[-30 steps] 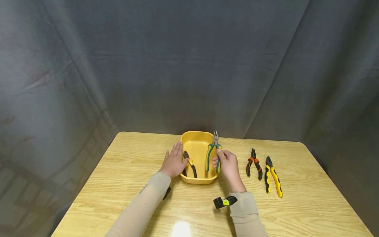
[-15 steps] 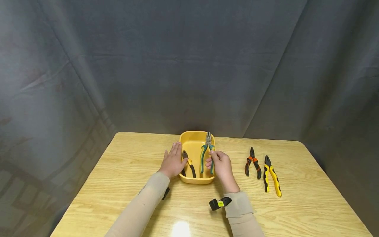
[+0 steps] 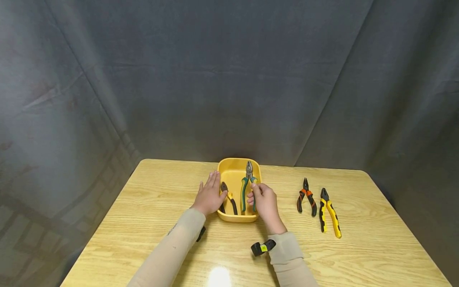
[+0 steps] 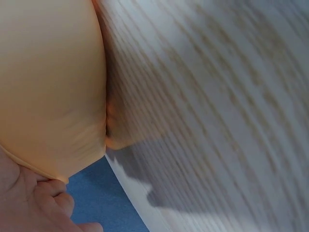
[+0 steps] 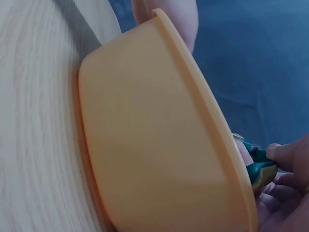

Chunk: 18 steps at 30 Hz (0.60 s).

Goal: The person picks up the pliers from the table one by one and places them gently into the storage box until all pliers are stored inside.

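Pliers with green and yellow handles [image 3: 245,191] are over the right half of a yellow plastic bin [image 3: 236,219], jaws pointing to the back. My right hand [image 3: 266,202] pinches their right handle between thumb and fingers; in the right wrist view the green handles [image 5: 263,173] show just past the bin's rim. Whether the pliers touch the bin floor I cannot tell. My left hand [image 3: 208,197] rests with straight fingers along the left rim. Inside, on the left, lie pliers with black and yellow handles [image 3: 233,204], partly hidden by that hand.
To the right of the bin, long-nose pliers with black and orange handles [image 3: 306,197] lie on the wooden table [image 3: 373,223]. Beside them are pliers with yellow and black handles [image 3: 330,213]. A grey curtain [image 3: 229,79] hangs behind the table.
My right hand has carried the green-handled pliers leftward, from over the bin's right rim to inside its outline. My left hand has stayed on the left rim.
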Tool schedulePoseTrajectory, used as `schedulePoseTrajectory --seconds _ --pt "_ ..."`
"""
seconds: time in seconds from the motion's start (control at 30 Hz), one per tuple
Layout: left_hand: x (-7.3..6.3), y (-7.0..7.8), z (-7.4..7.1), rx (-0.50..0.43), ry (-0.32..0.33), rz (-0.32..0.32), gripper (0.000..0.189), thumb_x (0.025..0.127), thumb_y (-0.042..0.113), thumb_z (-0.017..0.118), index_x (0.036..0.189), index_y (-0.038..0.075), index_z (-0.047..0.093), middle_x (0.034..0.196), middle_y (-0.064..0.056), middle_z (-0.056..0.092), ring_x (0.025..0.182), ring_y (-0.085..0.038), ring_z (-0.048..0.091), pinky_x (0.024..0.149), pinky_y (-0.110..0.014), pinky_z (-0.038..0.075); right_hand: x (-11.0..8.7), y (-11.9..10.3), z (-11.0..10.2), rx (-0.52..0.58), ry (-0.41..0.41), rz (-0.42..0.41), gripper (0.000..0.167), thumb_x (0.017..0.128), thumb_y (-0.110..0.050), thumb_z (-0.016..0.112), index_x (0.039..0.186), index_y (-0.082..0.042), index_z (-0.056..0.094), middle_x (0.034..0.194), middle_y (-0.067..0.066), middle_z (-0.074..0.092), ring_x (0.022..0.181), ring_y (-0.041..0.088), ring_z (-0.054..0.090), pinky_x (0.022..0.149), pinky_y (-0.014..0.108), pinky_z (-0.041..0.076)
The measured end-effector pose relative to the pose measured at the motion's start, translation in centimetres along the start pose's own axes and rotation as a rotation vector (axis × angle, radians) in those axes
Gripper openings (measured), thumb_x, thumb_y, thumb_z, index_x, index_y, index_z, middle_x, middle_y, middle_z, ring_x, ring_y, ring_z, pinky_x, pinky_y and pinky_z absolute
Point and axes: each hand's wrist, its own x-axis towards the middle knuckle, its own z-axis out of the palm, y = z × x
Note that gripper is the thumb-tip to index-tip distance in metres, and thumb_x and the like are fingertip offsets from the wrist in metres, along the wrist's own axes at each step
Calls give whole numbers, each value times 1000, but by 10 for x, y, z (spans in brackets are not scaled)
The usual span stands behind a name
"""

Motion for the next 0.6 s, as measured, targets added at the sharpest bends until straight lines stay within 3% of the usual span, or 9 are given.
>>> schedulePoseTrajectory --seconds 0.13,0.37,0.5,0.6 --pt "0 1 -1 -3 -2 -4 75 107 40 46 162 2 12 169 -14 11 156 -28 7 122 -59 10 -2 1 3 -76 17 -26 34 109 -16 48 104 13 64 79 21 68 61 17 67 62 40 61" --pt "1 0 -1 -13 -7 -5 74 107 40 46 162 2 12 169 -12 9 156 -27 6 123 -58 9 -3 3 9 -200 55 -84 34 108 -18 49 98 10 65 78 21 69 61 23 69 53 24 56" --pt "1 -1 0 -12 -8 -6 75 107 41 45 162 3 12 169 -12 9 156 -27 6 123 -58 9 -4 5 12 -270 77 -114 32 108 -16 50 94 8 65 76 18 69 61 25 69 50 23 53" --pt "2 -2 1 -11 -9 -4 75 107 41 45 162 3 11 169 -12 8 156 -27 6 123 -58 9 -5 6 14 -338 89 -130 32 108 -18 50 94 6 66 74 14 69 57 20 66 50 25 52"
